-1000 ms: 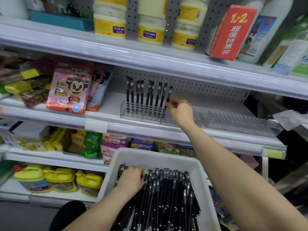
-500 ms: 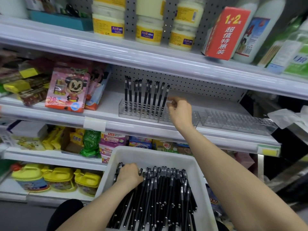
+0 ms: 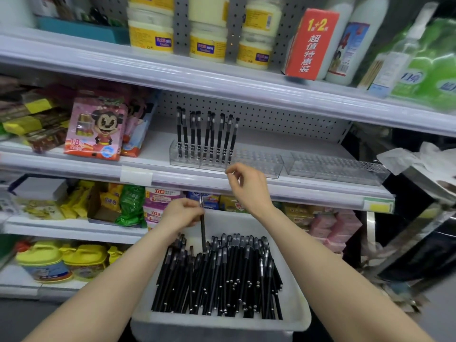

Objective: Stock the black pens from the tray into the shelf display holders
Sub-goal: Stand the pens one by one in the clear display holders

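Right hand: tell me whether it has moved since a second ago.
Yes. The right hand has drawn back from the clear pen holder, down past the shelf edge toward the tray.

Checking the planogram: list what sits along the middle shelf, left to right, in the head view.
Dark and yellow packs → pink cartoon box → clear holder with black pens → empty clear holder.

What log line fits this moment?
left hand: grips one pen over tray | right hand: empty, near holder | holder: partly stocked
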A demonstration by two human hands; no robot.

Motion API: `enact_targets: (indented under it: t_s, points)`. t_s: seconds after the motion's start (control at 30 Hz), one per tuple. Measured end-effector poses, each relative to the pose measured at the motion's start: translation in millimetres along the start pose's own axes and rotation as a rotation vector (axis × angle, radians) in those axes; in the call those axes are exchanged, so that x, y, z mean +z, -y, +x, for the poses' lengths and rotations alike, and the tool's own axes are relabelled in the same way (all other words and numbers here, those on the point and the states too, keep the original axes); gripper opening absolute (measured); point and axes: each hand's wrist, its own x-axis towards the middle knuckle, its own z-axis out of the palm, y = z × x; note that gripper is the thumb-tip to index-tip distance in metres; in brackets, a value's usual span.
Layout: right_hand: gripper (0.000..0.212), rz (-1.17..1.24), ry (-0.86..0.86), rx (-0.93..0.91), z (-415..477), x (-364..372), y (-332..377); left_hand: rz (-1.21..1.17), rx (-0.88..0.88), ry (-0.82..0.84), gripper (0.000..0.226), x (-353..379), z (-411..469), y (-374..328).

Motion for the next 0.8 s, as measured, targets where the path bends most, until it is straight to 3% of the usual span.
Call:
enact_targets:
  t_s: [0.13, 0.3, 0.37, 0.5, 0.6, 0.8]
  points:
    - [0.019, 0.027, 0.262, 0.037, -13.3, 8.5, 9.6, -0.214, 0.136, -0.052, 0.014, -6.3, -7.9, -37.3]
    - [0.010, 0.043, 0.233, 0.077, -9.9, 9.8, 18.8, -0.230, 0.274, -0.064, 0.016, -7.5, -7.2, -66.0]
    - [0.012, 0.068, 0.214, 0.105, -3.8, 4.6, 19.8, -0.115, 0.378, -0.088, 0.025, -9.6, -4.4, -70.3]
    - [0.017, 0.175, 0.133, 0.220, 12.1, -17.6, 12.3, 0.285, 0.633, -0.356, 0.054, -31.6, 11.8, -75.3]
    - [0.015, 0.285, 0.002, 0.312, 27.9, -33.9, 1.5, 0.405, 0.548, -0.397, 0.081, -49.6, 33.9, -82.3]
    - [0.009, 0.363, -0.227, 0.361, 62.1, -45.5, -9.1, 0.493, 0.321, -0.191, 0.105, -61.7, 73.6, -84.3]
